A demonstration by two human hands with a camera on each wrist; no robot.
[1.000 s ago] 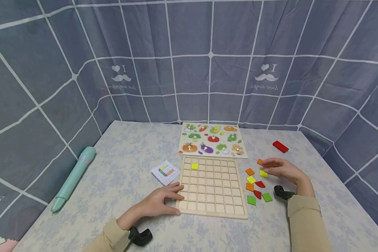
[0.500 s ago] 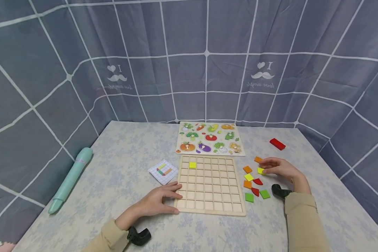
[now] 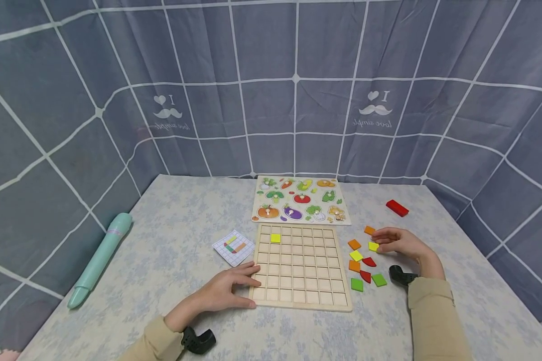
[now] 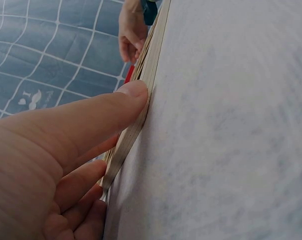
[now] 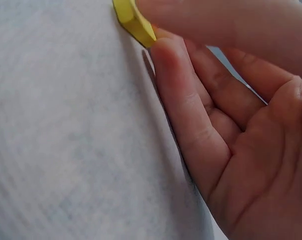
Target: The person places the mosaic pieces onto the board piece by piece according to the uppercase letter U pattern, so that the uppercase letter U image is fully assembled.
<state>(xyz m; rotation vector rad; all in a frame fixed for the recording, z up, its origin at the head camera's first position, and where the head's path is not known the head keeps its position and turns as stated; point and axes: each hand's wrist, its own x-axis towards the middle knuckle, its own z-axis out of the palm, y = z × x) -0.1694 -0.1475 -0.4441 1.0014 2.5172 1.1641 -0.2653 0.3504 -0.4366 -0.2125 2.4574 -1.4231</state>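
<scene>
My left hand (image 3: 228, 288) rests at the near left corner of a wooden grid board (image 3: 307, 308). Its fingertips lie on the left rim, and the thumb presses against the side edge in the left wrist view. One yellow square tile (image 3: 275, 238) sits in a cell of the upper left grid. To the right of the board, my right hand (image 3: 406, 244) pinches another yellow tile (image 5: 133, 22) low over the table between thumb and finger. An orange tile (image 3: 369, 230) lies right at its other fingertips.
Several orange, yellow, green and red tiles lie right of the board, such as a green square (image 3: 357, 284). A pattern card (image 3: 233, 248) lies to its left, a vegetable puzzle board (image 3: 301, 199) behind it. A red block (image 3: 397, 208) and a teal tube (image 3: 100, 260) lie farther out.
The head view has shifted slightly. My right thumb has come down onto the yellow tile, while the left hand has stayed at the board's edge.
</scene>
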